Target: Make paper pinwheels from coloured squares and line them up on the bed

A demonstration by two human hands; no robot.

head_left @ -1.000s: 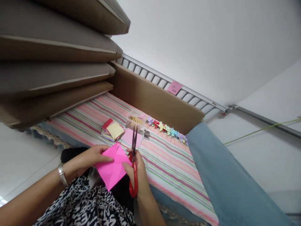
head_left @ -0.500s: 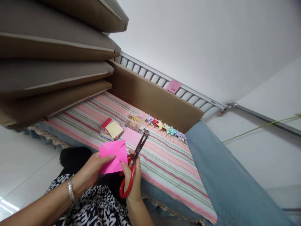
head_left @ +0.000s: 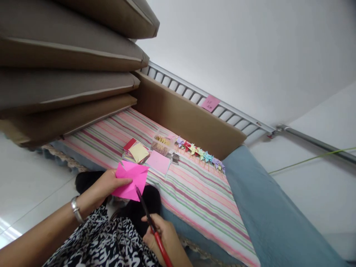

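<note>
My left hand [head_left: 107,185] gripped the pink sheet [head_left: 137,174] by its left side, thumb flat on top and the other fingers beneath. The sheet was in front of me, held up over my lap, near the edge of the cloth [head_left: 194,200]. Lines ran in from its corners; I could not tell slits from creases everywhere. My right hand [head_left: 164,231] was closed round the red handles of the scissors [head_left: 151,223], low and to the right. Their 2 dark blades pointed up and left, close together, the tips over the lower right part of the sheet; whether they bit into it I could not tell. I wore 1 silver bangle [head_left: 76,210] on my left wrist.

Beyond my hands, on the striped cloth, lay a pile of coloured paper [head_left: 138,152], pale yellow on top with red showing behind it. Just to its right was a pale pink square [head_left: 158,162]. Behind that stood a clear box [head_left: 160,145] of small yellow things, and just beside it a small dark object [head_left: 175,158], too tiny to make out. To the right, a row of coloured pinwheels [head_left: 200,152] on sticks lay near the brown board [head_left: 189,115].
</note>
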